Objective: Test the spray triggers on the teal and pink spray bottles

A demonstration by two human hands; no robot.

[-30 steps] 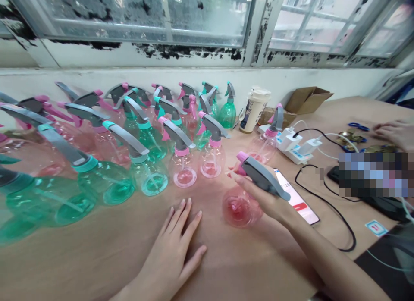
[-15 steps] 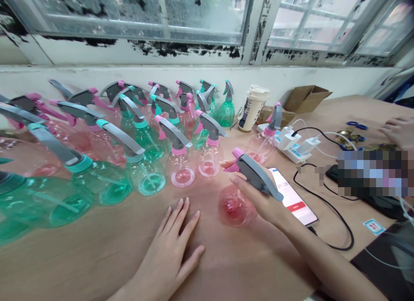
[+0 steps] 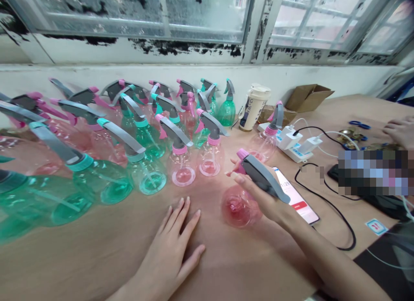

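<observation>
My right hand is closed around the neck of a pink spray bottle, below its grey and pink trigger head. The bottle is tilted, and its clear pink body is low over or on the table; I cannot tell whether it touches. My left hand lies flat on the table, fingers spread, holding nothing. Ahead of it stand a clear pink spray bottle, another pink spray bottle and a green spray bottle. Behind my right hand is a further pink spray bottle.
Several more green and pink spray bottles crowd the left and back. A lit phone lies beside my right wrist. Farther right are a white power strip, cables, blue-handled scissors and another person's hand. A paper cup stands near the wall.
My right hand and the pink spray bottle in it have shifted slightly to the right. My left hand has stayed in place on the table.
</observation>
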